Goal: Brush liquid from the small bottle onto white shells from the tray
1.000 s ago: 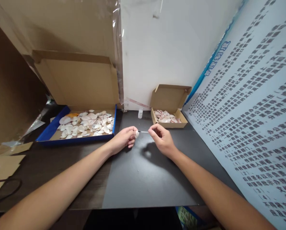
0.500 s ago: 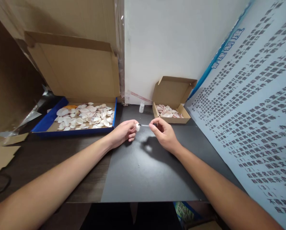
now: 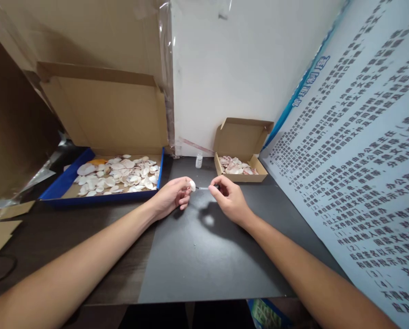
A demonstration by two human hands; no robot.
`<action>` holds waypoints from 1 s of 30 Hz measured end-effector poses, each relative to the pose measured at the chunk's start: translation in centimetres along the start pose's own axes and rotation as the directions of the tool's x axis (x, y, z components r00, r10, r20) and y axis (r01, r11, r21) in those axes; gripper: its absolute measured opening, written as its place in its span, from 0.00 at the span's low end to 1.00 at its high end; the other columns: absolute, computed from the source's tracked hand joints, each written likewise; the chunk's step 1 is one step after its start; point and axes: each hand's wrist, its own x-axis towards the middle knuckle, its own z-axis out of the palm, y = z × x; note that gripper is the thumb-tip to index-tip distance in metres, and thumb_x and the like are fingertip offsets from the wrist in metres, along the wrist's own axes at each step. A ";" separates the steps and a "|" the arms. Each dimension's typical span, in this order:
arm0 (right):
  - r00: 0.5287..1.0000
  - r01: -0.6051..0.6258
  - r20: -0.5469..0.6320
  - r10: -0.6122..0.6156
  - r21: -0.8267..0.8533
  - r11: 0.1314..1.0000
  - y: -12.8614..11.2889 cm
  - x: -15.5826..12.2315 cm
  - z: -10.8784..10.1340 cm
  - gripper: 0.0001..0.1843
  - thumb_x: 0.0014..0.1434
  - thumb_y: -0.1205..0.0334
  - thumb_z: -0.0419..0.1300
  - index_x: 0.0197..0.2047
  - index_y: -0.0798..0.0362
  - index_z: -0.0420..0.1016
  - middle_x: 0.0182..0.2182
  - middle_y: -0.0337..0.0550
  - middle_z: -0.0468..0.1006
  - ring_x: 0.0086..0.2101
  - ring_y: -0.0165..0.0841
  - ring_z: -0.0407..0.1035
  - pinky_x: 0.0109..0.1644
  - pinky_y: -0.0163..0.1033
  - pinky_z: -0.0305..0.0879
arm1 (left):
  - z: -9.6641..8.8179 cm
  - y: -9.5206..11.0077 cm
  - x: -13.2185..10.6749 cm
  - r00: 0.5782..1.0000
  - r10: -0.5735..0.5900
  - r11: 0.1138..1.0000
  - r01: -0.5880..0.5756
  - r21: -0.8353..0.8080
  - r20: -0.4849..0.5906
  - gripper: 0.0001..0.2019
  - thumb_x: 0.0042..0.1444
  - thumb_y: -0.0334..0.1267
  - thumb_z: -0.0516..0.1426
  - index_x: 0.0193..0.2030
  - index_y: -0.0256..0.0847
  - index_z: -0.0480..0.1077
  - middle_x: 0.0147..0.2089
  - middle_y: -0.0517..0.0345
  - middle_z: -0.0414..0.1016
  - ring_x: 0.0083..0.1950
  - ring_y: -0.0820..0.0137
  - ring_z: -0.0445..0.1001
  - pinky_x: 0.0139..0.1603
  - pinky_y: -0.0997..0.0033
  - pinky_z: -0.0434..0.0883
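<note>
Between the thumb and fingers of my left hand point(image 3: 173, 196) is a small white seashell point(image 3: 192, 185), held up over the dark mat. My right hand point(image 3: 231, 196) pinches a thin paintbrush point(image 3: 203, 188) with a silvery shaft and a dark tip. The brush points left, its tip at the shell's edge; I cannot tell whether they touch. Behind the hands stands a small clear bottle point(image 3: 199, 160) with a white label. Most of the brush's handle is hidden in my right hand.
At left, an open blue-edged cardboard box point(image 3: 101, 198) holds many seashells. A smaller open carton point(image 3: 244, 177) with reddish-white shells stands at the back right. A printed board point(image 3: 327, 183) leans along the right side. Cardboard pieces point(image 3: 0, 230) lie at far left.
The view has tilted up and shifted slightly. The shell has turned a little in my left hand, showing more of its white face. Both hands keep their holds.
</note>
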 end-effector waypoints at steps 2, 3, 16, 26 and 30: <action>0.998 0.020 -0.065 -0.015 0.078 0.997 0.5 0.0 0.5 0.08 0.63 0.56 0.56 0.37 0.52 0.66 0.24 0.33 0.60 0.23 0.26 0.53 0.27 0.33 0.51 | 0.1 -0.2 0.0 0.997 0.066 0.997 -0.067 -0.029 -0.036 0.07 0.53 0.37 0.57 0.31 0.39 0.61 0.26 0.67 0.58 0.17 0.84 0.54 0.15 0.82 0.57; 0.996 0.028 -0.091 -0.018 0.105 0.994 0.7 0.0 0.8 0.08 0.63 0.56 0.55 0.38 0.52 0.66 0.24 0.33 0.61 0.23 0.26 0.53 0.26 0.33 0.51 | 0.1 -0.3 0.1 0.995 0.089 0.995 -0.092 -0.044 -0.053 0.08 0.53 0.38 0.57 0.32 0.39 0.61 0.26 0.67 0.59 0.16 0.85 0.54 0.15 0.82 0.57; 0.995 0.093 0.035 -0.091 -0.038 0.995 1.6 0.6 0.6 0.06 0.61 0.59 0.58 0.37 0.53 0.68 0.22 0.32 0.62 0.22 0.26 0.56 0.26 0.32 0.54 | -0.1 -0.4 0.2 0.991 0.088 0.993 -0.095 -0.065 -0.102 0.10 0.51 0.39 0.59 0.33 0.40 0.60 0.30 0.68 0.64 0.15 0.86 0.54 0.12 0.82 0.57; 0.999 0.051 0.017 -0.049 -0.110 0.993 1.1 0.1 0.4 0.08 0.60 0.57 0.59 0.37 0.52 0.67 0.20 0.31 0.61 0.21 0.26 0.56 0.26 0.32 0.53 | -0.1 -0.1 -0.2 0.991 0.081 0.997 -0.081 0.009 -0.104 0.11 0.51 0.40 0.60 0.33 0.41 0.60 0.29 0.68 0.65 0.15 0.86 0.55 0.13 0.83 0.57; 0.999 0.050 -0.011 -0.051 -0.074 0.996 1.0 -0.1 0.3 0.08 0.62 0.56 0.57 0.37 0.52 0.66 0.20 0.31 0.59 0.21 0.26 0.56 0.26 0.33 0.52 | -0.1 -0.1 -0.3 0.990 0.083 0.997 -0.083 0.007 -0.117 0.12 0.51 0.40 0.61 0.31 0.40 0.60 0.27 0.69 0.63 0.15 0.86 0.54 0.14 0.83 0.56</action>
